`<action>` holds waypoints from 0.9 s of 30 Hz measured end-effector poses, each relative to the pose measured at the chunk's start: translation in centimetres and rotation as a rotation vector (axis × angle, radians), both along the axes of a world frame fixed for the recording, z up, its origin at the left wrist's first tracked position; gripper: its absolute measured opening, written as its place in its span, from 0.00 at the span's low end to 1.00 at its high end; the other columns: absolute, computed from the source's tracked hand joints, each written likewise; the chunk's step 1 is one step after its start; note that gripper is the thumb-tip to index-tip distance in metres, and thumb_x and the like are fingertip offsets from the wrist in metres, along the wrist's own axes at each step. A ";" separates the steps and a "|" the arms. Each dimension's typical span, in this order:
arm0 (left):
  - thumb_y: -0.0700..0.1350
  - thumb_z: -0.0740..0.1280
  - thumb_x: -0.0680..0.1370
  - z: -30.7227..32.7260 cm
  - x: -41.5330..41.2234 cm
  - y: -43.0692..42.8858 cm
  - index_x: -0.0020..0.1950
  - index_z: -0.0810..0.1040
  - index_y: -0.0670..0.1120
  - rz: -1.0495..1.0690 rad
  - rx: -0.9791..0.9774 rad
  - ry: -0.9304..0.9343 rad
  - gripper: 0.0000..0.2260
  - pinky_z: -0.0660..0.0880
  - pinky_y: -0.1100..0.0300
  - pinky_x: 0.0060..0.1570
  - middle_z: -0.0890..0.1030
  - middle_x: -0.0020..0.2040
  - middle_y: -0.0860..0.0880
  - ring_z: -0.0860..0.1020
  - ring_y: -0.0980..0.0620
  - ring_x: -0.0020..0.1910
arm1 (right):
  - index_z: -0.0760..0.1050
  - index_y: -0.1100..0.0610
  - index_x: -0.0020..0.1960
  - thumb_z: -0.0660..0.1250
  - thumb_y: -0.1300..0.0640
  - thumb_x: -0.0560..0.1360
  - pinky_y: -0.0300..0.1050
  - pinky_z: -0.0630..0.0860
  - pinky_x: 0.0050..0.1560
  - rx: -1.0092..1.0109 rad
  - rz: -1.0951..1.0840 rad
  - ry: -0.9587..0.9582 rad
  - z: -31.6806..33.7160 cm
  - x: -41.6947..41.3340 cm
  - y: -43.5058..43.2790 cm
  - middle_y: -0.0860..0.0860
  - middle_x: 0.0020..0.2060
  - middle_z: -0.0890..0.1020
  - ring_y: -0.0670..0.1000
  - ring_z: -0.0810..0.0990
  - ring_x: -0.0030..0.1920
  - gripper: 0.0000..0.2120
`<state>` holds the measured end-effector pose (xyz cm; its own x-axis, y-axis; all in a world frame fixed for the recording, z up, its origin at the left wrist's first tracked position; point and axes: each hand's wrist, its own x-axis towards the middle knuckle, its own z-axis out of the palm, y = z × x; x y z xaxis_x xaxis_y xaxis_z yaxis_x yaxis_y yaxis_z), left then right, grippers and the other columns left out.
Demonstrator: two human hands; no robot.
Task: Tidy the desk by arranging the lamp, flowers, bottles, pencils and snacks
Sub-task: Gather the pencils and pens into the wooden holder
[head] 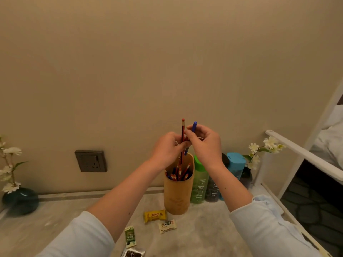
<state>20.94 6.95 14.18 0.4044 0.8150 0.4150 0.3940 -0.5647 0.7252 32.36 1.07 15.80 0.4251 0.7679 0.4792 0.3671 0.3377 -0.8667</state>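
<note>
Head view: looks like pencil step. Left hand (pixel 167 150) pinches red pencil (pixel 182 130), right hand (pixel 206 143) pinches blue pen (pixel 194 126), at holder (pixel 178 193) mouth; nxt prob. needs both lowered straight in.

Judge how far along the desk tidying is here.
Done: bottles stand in a row; pencils sit in the bamboo holder. In hand: left hand holds a red pencil, right hand a blue pen, over the holder. Left: four snacks lie scattered. No lamp in view.

Raised left hand (pixel 167 148) pinches pencil (pixel 182 129); right hand (pixel 207 145) pinches pen (pixel 194 126).
</note>
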 end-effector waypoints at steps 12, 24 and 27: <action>0.51 0.72 0.72 -5.1 -0.7 1.3 0.53 0.83 0.54 0.012 -0.083 0.154 0.10 0.79 0.53 0.44 0.85 0.44 0.55 0.81 0.58 0.43 | 0.79 0.53 0.59 0.68 0.60 0.75 0.34 0.76 0.51 -0.246 -0.024 -0.064 -6.3 0.9 0.8 0.46 0.50 0.83 0.42 0.80 0.53 0.13; 0.54 0.70 0.73 -5.8 -3.6 -4.1 0.59 0.76 0.60 0.155 0.055 -0.155 0.14 0.68 0.76 0.45 0.75 0.54 0.64 0.72 0.70 0.52 | 0.78 0.47 0.56 0.63 0.64 0.75 0.34 0.76 0.55 -0.034 -0.080 0.000 -7.5 -1.1 -4.4 0.41 0.52 0.81 0.38 0.78 0.56 0.16; 0.52 0.70 0.73 -7.1 -4.2 -6.6 0.57 0.78 0.58 0.148 0.033 -0.242 0.12 0.70 0.73 0.47 0.76 0.52 0.62 0.75 0.65 0.52 | 0.80 0.51 0.56 0.63 0.66 0.75 0.31 0.75 0.52 -0.041 -0.073 0.022 -8.7 -1.7 -6.7 0.42 0.51 0.82 0.37 0.79 0.54 0.15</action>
<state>16.70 0.38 7.12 0.1684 0.8423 0.5120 0.2916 -0.5387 0.7904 30.70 -5.61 7.13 0.4909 0.7530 0.4382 0.3707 0.2746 -0.8872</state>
